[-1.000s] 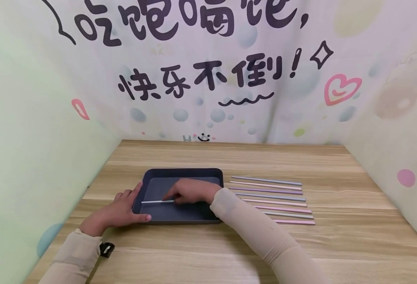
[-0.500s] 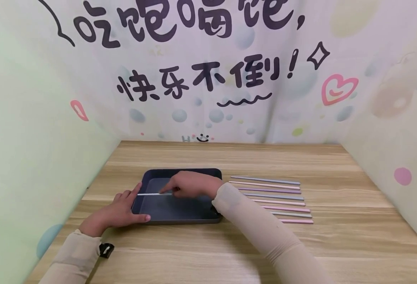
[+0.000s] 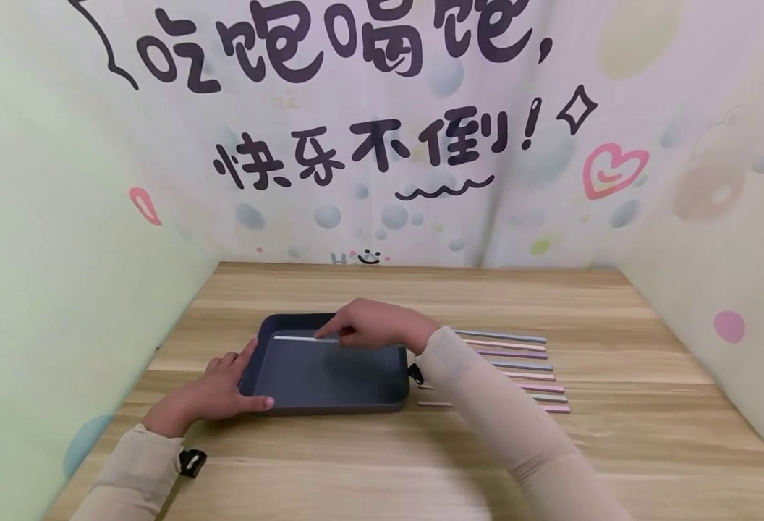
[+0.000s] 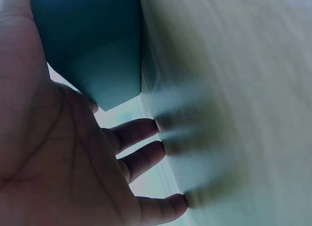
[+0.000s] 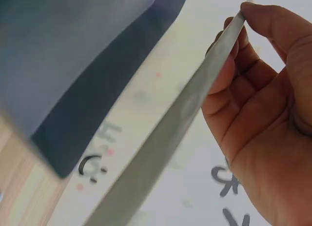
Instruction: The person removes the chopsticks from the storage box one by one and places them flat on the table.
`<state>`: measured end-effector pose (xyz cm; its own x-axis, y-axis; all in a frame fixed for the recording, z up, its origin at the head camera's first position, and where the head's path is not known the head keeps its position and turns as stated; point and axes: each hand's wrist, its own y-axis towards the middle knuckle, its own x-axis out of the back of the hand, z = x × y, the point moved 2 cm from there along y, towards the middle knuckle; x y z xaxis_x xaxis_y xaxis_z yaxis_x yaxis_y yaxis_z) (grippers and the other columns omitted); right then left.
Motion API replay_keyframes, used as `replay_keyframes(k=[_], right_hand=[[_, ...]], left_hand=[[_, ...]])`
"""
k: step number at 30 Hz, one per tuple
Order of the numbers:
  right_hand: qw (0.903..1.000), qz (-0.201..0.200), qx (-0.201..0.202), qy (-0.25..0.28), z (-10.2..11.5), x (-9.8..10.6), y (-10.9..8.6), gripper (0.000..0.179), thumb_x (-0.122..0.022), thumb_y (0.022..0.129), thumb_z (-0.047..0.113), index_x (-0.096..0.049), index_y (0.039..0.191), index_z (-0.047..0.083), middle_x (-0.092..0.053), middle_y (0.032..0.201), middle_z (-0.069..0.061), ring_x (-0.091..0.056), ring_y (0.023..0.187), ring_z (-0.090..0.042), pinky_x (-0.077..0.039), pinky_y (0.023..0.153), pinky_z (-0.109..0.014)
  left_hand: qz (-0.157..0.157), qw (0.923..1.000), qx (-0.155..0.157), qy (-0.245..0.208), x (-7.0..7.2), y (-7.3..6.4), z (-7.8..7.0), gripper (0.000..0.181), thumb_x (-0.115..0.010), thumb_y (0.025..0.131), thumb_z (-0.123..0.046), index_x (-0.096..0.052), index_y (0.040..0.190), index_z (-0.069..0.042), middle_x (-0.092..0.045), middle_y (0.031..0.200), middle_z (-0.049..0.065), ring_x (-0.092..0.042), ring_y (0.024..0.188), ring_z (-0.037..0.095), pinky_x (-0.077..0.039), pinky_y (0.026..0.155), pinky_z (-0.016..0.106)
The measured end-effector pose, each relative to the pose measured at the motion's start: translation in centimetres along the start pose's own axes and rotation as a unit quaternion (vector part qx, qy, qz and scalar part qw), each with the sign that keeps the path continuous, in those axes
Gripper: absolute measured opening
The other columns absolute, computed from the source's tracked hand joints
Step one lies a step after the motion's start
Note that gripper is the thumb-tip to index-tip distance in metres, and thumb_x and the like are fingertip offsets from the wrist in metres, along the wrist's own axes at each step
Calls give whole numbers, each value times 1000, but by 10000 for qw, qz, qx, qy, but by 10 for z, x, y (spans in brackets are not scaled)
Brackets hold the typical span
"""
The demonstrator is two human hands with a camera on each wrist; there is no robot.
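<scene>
My right hand [image 3: 378, 324] pinches a pale grey-green chopstick [image 5: 168, 131] between thumb and fingers. In the head view this chopstick [image 3: 295, 339] lies left to right, over the far part of a dark blue rectangular tray [image 3: 323, 380]; whether it touches the tray floor I cannot tell. My left hand [image 3: 215, 389] rests against the tray's near left corner, its thumb along the near rim and index finger at the left side. In the left wrist view the other fingers [image 4: 144, 160] are spread, their tips on the table beside the tray wall [image 4: 92, 45].
Right of the tray, several pastel chopsticks [image 3: 532, 367] lie roughly parallel on the wooden table [image 3: 330, 463], partly hidden by the right sleeve [image 3: 506, 412]. A printed cloth wall [image 3: 356, 231] stands behind the table, with more cloth at both sides.
My right hand has moved away from me and slightly right, carrying the chopstick from mid-tray toward the tray's far side. The left hand stays at the tray corner.
</scene>
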<state>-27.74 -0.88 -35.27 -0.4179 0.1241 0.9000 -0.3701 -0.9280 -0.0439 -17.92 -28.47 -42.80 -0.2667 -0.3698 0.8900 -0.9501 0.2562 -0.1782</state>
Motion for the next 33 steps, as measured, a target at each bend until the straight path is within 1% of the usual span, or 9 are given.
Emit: replay_keyframes(k=[4,7,11,13,16,23,28,30,33], right_hand=[[9995,-186,-233,41,-13,6,-18,40,-54,98,4,-66,133,20,-49,74,4,-44,64,-9,-40,64,-23],[9987,-238,-437,129,-23,11,-33,40,-55,98,5,-66,132,22,-46,72,4,-44,63,-9,-41,64,-24],[9965,-289,-744,249,-35,15,-54,38,-58,98,7,-66,132,23,-47,73,3,-45,63,-9,-42,64,-26],[9956,-338,-850,210,-41,17,-64,37,-59,98,8,-67,132,23,-47,73,3,-45,63,-9,-43,65,-26],[9949,-400,-921,130,-49,21,-79,36,-60,98,8,-67,131,22,-49,74,6,-44,63,-8,-43,66,-27],[9942,-326,-1022,88,-71,25,-107,35,-60,98,6,-68,130,16,-43,67,7,-40,60,-7,-41,65,-28],[9934,-235,-1124,21,-92,23,-125,35,-60,97,3,-68,130,13,-43,68,8,-39,60,-6,-41,65,-27],[9931,-198,-1158,5,-100,22,-131,35,-60,97,1,-68,129,12,-41,67,9,-38,59,-6,-40,65,-27],[9935,-166,-1123,28,-109,21,-140,36,-58,97,-2,-68,129,9,-39,67,9,-35,58,-7,-40,67,-28]], left_hand=[[-62,10000,-69,33,-1,1,2,121,-74,80,-61,-6,156,3,-33,139,40,-29,126,61,-35,95,68],[-75,9999,-110,26,-1,1,2,121,-74,80,-61,-6,156,3,-34,139,40,-30,126,61,-36,95,67],[-41,9999,-90,26,-1,0,2,121,-73,80,-62,-6,156,4,-33,140,41,-29,126,61,-36,95,67],[-26,10000,-73,19,-1,0,2,121,-74,80,-61,-6,156,4,-33,140,41,-28,127,62,-35,95,67],[-16,10000,-39,14,0,0,1,121,-74,80,-61,-6,156,4,-32,140,41,-27,127,62,-35,95,68],[-8,10000,7,-35,1,-3,-1,120,-74,80,-60,-7,155,6,-32,140,42,-27,127,63,-35,96,68],[-36,9999,-52,-78,1,-4,-2,121,-74,80,-60,-6,156,5,-32,140,42,-27,127,62,-35,95,68],[-38,9999,-90,-98,1,-4,-1,120,-74,81,-60,-6,156,4,-32,140,42,-27,128,63,-35,95,68],[-32,9998,-121,-144,0,-3,1,120,-73,81,-60,-4,157,3,-31,141,42,-25,128,63,-35,95,68]])
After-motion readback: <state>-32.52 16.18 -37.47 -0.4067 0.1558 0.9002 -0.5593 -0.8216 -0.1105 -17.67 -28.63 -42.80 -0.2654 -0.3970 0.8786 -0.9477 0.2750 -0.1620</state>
